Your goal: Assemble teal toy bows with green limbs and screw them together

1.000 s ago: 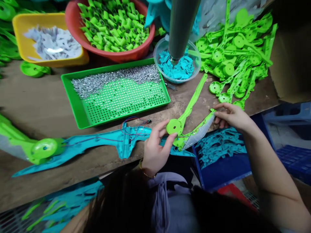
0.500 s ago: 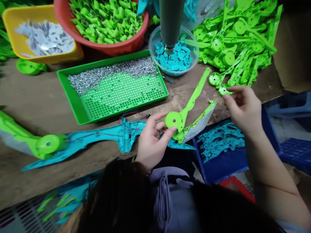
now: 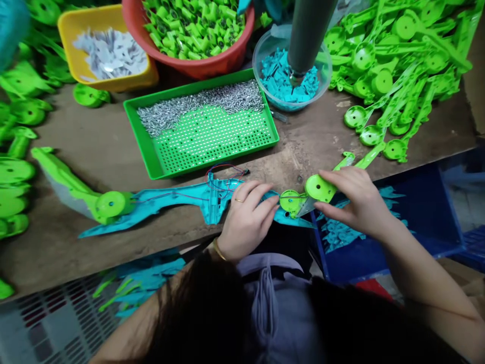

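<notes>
A long blue plastic frame (image 3: 170,199) lies along the front of the table, with a thin wire running over it. My left hand (image 3: 246,220) is closed over its right part, fingertips close to the wire beside a round green housing (image 3: 291,201). Between the thumb and fingers of my right hand (image 3: 359,202) is a green plastic arm with a round end (image 3: 319,188), held just above the frame's right end. A green piece with a clear cover (image 3: 78,194) and a round green cap (image 3: 112,204) sit at the frame's left end.
Behind the frame stands a green perforated tray (image 3: 215,162) of screws. Near it are a red basin (image 3: 185,63) of green parts, a yellow tub (image 3: 109,83), and a clear bowl (image 3: 267,96) under a hanging screwdriver (image 3: 308,35). Green arms (image 3: 382,81) pile up at right; below is a blue crate (image 3: 428,242).
My right hand has left the green pile and now holds the green arm that was in my left hand. My left hand has turned over onto the blue frame. The view has shifted left.
</notes>
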`<state>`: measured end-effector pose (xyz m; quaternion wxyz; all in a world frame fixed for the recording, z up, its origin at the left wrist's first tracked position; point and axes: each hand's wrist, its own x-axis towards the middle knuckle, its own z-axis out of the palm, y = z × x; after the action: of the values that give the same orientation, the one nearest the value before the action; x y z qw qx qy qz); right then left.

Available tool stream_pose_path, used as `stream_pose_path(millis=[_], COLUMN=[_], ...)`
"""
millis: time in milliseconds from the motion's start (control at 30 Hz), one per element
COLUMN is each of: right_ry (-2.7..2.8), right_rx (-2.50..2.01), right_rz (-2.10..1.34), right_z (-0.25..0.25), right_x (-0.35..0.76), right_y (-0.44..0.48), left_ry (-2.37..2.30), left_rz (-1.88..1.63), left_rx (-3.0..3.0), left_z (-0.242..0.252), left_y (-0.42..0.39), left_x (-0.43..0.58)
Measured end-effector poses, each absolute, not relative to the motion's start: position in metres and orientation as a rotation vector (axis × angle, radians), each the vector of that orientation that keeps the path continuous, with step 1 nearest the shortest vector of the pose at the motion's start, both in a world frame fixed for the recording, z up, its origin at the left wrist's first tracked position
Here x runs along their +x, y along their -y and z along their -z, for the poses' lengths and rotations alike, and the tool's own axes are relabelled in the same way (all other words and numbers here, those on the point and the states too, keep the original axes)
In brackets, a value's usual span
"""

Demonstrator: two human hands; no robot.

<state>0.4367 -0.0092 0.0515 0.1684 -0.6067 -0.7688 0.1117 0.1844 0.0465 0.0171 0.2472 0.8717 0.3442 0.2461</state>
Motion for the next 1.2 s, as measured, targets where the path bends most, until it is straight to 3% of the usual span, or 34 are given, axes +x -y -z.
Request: stream_pose_path(millis=[1200], right_ry=[2.164], right_rx=[-1.837], right_rz=[-0.265], right_z=[-0.06], right_x=[0.442], right_y=[0.014], left_ry=[-0.658], left_rz=[-0.414], left_rx=[2.861], left_z=[-0.017], left_y=[-0.045], left_x=[0.213])
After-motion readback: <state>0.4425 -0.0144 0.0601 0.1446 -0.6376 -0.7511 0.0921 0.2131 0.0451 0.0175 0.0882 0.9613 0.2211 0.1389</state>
